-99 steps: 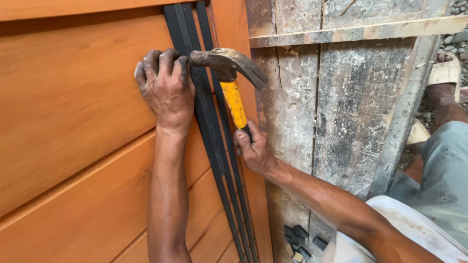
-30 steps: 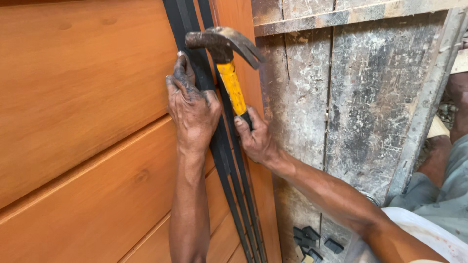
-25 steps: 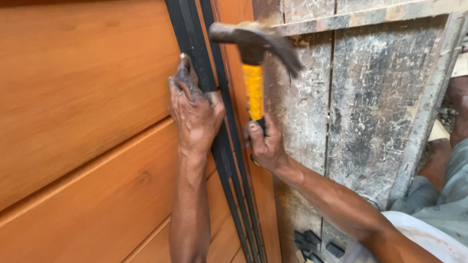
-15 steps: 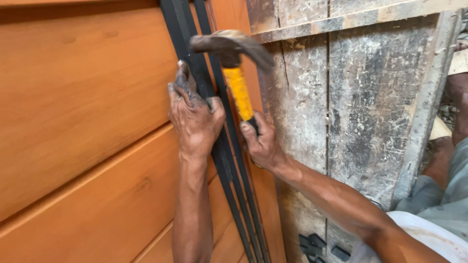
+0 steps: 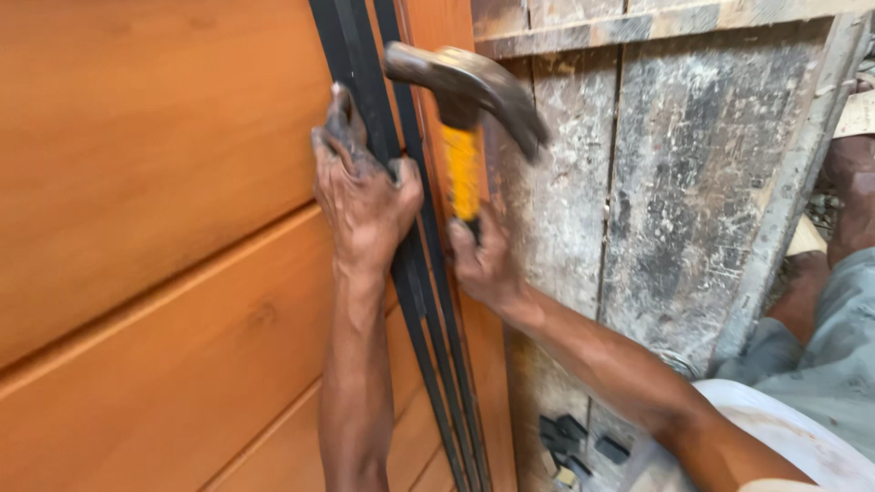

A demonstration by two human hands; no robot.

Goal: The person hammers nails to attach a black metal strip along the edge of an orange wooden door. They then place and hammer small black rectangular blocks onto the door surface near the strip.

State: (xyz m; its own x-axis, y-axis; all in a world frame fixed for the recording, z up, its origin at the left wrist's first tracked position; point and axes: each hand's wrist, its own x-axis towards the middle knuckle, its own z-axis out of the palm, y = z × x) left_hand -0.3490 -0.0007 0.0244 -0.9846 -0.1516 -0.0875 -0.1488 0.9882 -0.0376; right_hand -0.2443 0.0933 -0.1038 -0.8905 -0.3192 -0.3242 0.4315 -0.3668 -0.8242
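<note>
Hammering looks underway: the right hand point(image 5: 483, 264) has its fingers clamped on the yellow-handled claw hammer point(image 5: 465, 100), raised at upper centre. The left hand point(image 5: 365, 196) fingers pinch the black metal strips point(image 5: 428, 310) against the orange wooden panel point(image 5: 155, 182); a strike needs a steady aim.

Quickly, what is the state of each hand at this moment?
Left hand: closed, fingers pressing on the black strip against the wooden panel.
Right hand: closed on the hammer, by its yellow handle.
</note>
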